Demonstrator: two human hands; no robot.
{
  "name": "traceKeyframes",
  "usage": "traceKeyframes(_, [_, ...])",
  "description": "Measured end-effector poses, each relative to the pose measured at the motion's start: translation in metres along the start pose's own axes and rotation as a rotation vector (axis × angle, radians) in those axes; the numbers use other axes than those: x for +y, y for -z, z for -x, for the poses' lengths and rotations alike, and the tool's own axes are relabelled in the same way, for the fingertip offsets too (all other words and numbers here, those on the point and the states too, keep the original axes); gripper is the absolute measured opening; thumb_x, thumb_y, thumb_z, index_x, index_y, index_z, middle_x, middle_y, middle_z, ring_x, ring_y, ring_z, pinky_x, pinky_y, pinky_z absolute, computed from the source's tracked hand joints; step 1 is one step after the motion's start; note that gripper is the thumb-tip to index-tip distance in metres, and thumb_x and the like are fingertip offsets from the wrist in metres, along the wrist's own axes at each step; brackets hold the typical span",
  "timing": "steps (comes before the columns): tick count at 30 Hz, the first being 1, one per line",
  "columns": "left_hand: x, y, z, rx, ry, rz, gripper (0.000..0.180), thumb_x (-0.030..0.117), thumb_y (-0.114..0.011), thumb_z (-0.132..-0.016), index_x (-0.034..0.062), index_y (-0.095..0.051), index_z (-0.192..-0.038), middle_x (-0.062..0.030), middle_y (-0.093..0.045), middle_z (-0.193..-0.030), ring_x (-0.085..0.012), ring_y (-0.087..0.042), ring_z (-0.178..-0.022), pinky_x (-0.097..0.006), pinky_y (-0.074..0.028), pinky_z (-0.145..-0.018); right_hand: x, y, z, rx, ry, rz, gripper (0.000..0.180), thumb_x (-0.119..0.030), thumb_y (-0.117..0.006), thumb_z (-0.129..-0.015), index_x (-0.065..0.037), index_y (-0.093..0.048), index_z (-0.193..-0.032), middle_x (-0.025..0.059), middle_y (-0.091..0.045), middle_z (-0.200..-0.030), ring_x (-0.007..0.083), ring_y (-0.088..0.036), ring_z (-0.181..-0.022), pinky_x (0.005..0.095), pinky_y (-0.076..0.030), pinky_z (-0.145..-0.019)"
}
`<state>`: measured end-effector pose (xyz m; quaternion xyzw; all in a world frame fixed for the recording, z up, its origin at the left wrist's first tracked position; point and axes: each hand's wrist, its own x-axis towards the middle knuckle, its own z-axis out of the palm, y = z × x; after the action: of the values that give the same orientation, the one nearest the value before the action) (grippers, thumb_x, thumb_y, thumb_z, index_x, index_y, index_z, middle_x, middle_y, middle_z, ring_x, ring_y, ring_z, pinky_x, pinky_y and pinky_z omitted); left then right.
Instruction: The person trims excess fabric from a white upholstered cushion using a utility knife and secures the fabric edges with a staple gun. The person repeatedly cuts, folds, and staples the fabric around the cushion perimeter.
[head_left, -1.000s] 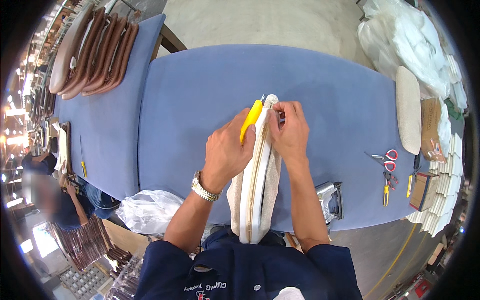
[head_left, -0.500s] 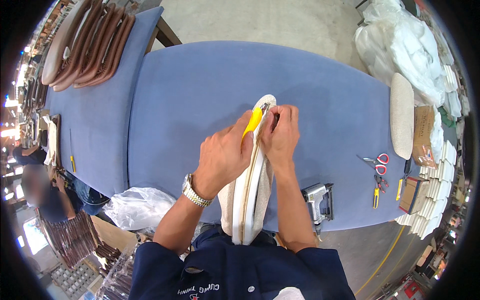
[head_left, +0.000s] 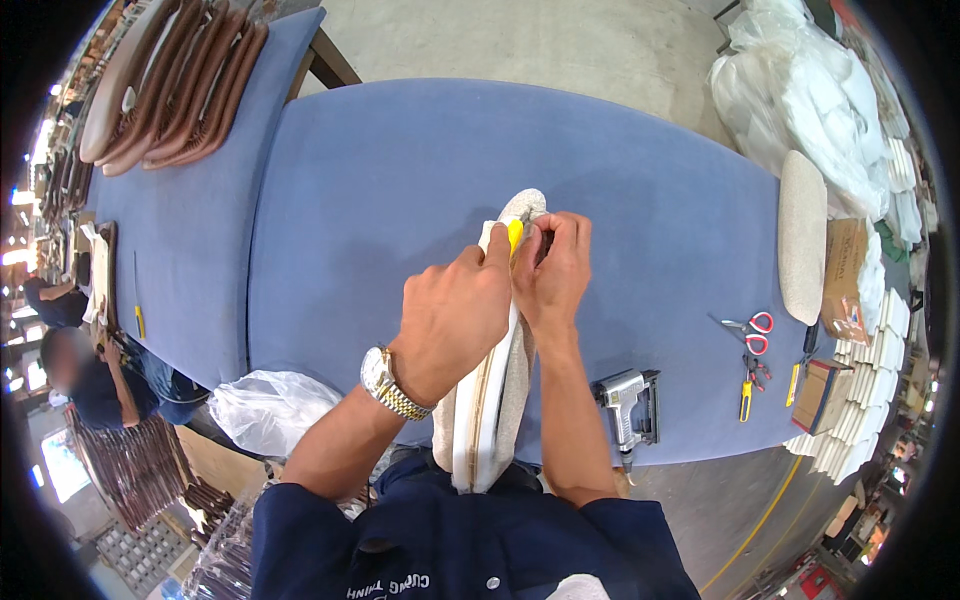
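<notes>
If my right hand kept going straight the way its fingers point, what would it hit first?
The right hand points left, its fingertips pinching the top edge of the upright cushioned panel. It would meet the yellow tool first, then the left hand holding it, as far as depth shows.

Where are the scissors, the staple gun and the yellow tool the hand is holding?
Scissors [head_left: 752,332], head view, on the red handles.
Staple gun [head_left: 628,397], head view, on its grey body.
Yellow tool [head_left: 515,235], head view, on the yellow tip showing above the left hand [head_left: 455,315].
</notes>
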<state>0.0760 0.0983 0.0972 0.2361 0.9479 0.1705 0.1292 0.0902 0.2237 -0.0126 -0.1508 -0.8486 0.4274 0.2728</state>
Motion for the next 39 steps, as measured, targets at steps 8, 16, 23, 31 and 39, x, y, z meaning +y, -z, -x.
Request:
traceKeyframes(8, [0.020, 0.017, -0.014, -0.071, -0.031, -0.141, 0.035, 0.012, -0.057, -0.096, -0.0028, -0.059, -0.128, -0.0167, -0.068, -0.076, -0.0379, -0.069, -0.062, -0.047, -0.054, -0.054, 0.001, -0.002, 0.001, -0.011, -0.042, -0.059, 0.013, -0.003, -0.065, -0.093, -0.005, -0.058, -0.104, 0.0135, -0.058, -0.111, 0.0326, -0.066, -0.086, 0.0424, -0.056, -0.068])
traceKeyframes(16, [0.016, 0.011, -0.019, -0.110, -0.028, -0.091, 0.029, 0.015, -0.055, -0.096, -0.0025, -0.059, -0.120, -0.0178, -0.066, -0.071, -0.0410, -0.067, -0.062, -0.051, -0.053, -0.056, 0.003, -0.001, 0.001, 0.023, -0.044, -0.100, 0.013, -0.004, -0.064, -0.093, -0.005, -0.058, -0.104, 0.0130, -0.058, -0.111, 0.0332, -0.066, -0.085, 0.0429, -0.055, -0.067])
traceKeyframes(23, [0.008, 0.008, -0.015, -0.126, -0.080, -0.107, 0.031, 0.016, -0.055, -0.098, -0.0013, -0.058, -0.124, -0.0183, -0.068, -0.073, -0.0412, -0.067, -0.062, -0.052, -0.052, -0.057, 0.007, -0.003, 0.003, 0.030, -0.038, -0.100, 0.013, -0.005, -0.064, -0.094, -0.004, -0.058, -0.105, 0.0142, -0.058, -0.111, 0.0354, -0.066, -0.087, 0.0440, -0.055, -0.070])
traceKeyframes(31, [0.007, 0.002, -0.009, -0.105, -0.043, -0.097, 0.034, 0.015, -0.057, -0.098, -0.0016, -0.057, -0.127, -0.0178, -0.070, -0.075, -0.0419, -0.068, -0.063, -0.052, -0.053, -0.057, 0.007, -0.003, 0.002, 0.027, 0.025, -0.105, 0.013, -0.006, -0.063, -0.094, -0.004, -0.057, -0.105, 0.0153, -0.056, -0.108, 0.0362, -0.065, -0.087, 0.0448, -0.055, -0.070])
traceKeyframes(39, [0.009, -0.014, 0.011, -0.044, 0.049, -0.030, 0.046, 0.019, -0.059, -0.098, 0.0007, -0.053, -0.140, -0.0199, -0.071, -0.086, -0.0419, -0.070, -0.071, -0.053, -0.056, -0.062, 0.009, 0.001, 0.006, -0.009, -0.021, -0.073, 0.014, -0.004, -0.062, -0.095, -0.004, -0.055, -0.107, 0.0153, -0.057, -0.112, 0.0360, -0.064, -0.091, 0.0445, -0.055, -0.073])
